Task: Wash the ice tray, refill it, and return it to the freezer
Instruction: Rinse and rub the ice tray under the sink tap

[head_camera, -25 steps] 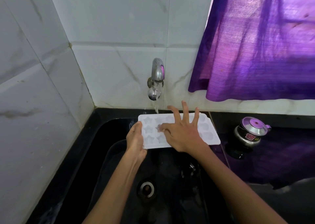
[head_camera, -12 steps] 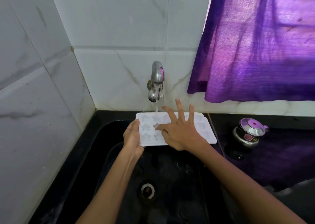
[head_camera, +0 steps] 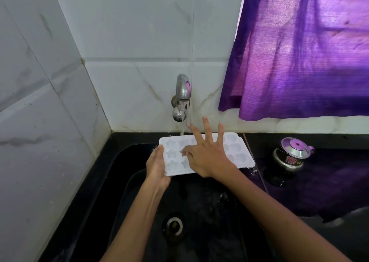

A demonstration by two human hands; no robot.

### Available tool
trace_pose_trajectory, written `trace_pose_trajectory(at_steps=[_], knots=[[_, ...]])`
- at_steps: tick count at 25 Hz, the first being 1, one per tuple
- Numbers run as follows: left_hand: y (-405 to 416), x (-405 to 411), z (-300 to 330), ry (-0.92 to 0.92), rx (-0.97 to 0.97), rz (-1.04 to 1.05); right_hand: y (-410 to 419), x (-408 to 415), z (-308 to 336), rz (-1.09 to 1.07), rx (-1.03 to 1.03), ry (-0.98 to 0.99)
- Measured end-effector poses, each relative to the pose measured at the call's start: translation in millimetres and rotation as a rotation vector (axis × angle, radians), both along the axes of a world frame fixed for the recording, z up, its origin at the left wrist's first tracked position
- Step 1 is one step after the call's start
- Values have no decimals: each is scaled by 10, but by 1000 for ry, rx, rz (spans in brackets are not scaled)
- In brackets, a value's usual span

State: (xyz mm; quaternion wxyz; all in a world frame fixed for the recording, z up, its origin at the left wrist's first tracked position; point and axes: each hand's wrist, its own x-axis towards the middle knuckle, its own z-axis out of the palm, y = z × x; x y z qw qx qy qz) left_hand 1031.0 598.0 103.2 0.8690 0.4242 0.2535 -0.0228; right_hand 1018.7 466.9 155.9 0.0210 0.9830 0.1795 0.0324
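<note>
Black sink (head_camera: 119, 162), lower centre; white ice tray (head_camera: 237, 152), mid-frame under running tap (head_camera: 182, 94), now raised slightly; left hand (head_camera: 156, 166) gripping its left edge; right hand (head_camera: 207, 156) splayed, thumb rubbing star cells: washing continues.

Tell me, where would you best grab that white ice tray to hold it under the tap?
Probably by a short end, from the side, as the left hand does: the ice tray is flat and thin-rimmed, held roughly level over the sink, so an edge pinch leaves the star moulds open to the water.
</note>
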Motion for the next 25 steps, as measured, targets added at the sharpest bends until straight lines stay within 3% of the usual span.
trace_pose_trajectory(at_steps=[3, 7, 19, 25], knots=[[14, 9, 10, -7, -6, 12, -63, -6, 41, 13, 108, 87], [63, 53, 18, -20, 0, 23, -200, -91, 96, -39, 254, 45], [49, 4, -26, 16, 39, 14, 18, -276, -39, 33, 196, -18], [65, 25, 36, -9, 8, 25, 92, -270, -113, 49, 179, -174]])
